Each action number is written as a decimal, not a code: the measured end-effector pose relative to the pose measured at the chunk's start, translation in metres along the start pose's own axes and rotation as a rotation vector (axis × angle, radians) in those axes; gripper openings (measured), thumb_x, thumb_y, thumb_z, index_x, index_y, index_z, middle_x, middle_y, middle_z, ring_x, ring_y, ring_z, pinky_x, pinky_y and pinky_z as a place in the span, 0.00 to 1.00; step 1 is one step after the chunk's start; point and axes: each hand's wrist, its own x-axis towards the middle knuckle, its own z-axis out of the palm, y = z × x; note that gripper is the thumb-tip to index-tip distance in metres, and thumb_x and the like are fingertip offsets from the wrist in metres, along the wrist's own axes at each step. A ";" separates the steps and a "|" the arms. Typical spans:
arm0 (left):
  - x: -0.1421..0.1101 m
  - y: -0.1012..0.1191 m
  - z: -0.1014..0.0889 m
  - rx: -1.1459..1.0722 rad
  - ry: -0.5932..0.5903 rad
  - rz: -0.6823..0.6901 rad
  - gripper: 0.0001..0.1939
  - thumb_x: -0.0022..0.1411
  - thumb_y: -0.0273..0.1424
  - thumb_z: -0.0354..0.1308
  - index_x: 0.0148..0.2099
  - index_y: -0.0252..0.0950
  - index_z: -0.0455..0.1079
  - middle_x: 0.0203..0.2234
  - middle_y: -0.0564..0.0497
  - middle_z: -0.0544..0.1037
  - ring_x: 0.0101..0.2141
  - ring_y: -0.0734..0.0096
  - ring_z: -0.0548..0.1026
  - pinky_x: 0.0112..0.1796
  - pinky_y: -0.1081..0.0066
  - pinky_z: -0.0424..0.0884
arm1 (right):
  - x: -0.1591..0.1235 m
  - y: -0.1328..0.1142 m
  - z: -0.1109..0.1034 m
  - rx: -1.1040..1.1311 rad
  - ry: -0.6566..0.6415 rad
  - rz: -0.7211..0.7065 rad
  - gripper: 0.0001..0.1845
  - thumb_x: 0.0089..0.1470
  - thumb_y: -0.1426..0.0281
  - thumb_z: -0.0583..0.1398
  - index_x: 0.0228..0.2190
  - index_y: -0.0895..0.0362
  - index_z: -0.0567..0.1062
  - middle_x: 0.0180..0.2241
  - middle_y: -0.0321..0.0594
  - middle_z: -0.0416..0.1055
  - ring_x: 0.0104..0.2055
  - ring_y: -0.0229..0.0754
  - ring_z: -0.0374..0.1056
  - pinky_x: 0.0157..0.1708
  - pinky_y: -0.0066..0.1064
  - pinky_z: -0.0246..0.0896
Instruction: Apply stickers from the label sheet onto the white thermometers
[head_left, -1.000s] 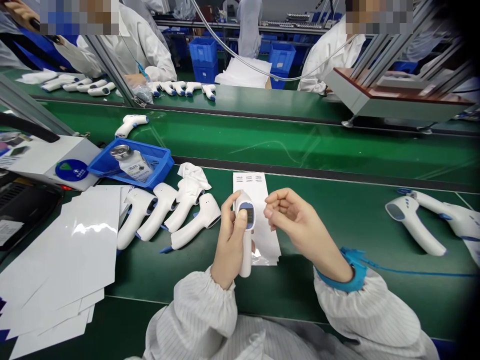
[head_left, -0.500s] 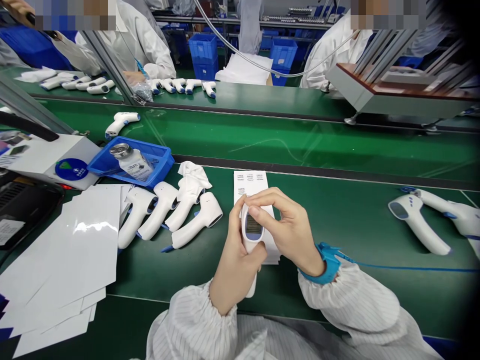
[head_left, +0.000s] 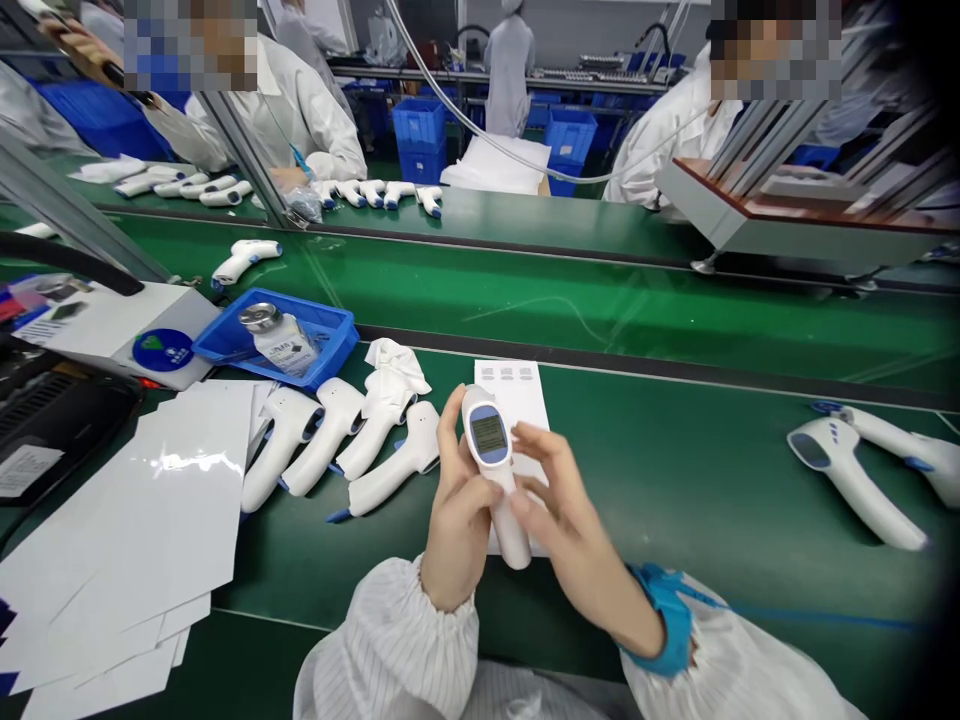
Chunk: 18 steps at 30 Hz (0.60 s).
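A white forehead thermometer (head_left: 491,455) with a blue-rimmed screen stands upright in front of me, screen toward the camera. My left hand (head_left: 455,510) is wrapped round its handle. My right hand (head_left: 566,540) touches the handle from the right, fingers curled against it. Under both hands lies a white label sheet (head_left: 517,395) on the green bench. My right wrist wears a blue strap (head_left: 670,618).
Several white thermometers (head_left: 337,450) and a white cloth (head_left: 394,365) lie to the left, by a blue tray (head_left: 334,325) holding a bottle (head_left: 281,340). White sheets (head_left: 142,530) lie at front left. Two thermometers (head_left: 862,470) rest at right. Across the green belt (head_left: 600,290) other people work.
My right hand pinched at the thermometer's screen, then slid down to the handle. The thermometer rose slightly and its screen now shows uncovered.
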 end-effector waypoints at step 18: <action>0.014 -0.009 -0.042 0.752 -0.169 -0.084 0.17 0.62 0.44 0.53 0.51 0.47 0.71 0.49 0.45 0.72 0.57 0.48 0.65 0.57 0.53 0.59 | 0.183 0.062 -0.112 -1.026 0.165 -0.032 0.27 0.52 0.66 0.61 0.53 0.59 0.67 0.61 0.54 0.57 0.63 0.56 0.54 0.58 0.44 0.54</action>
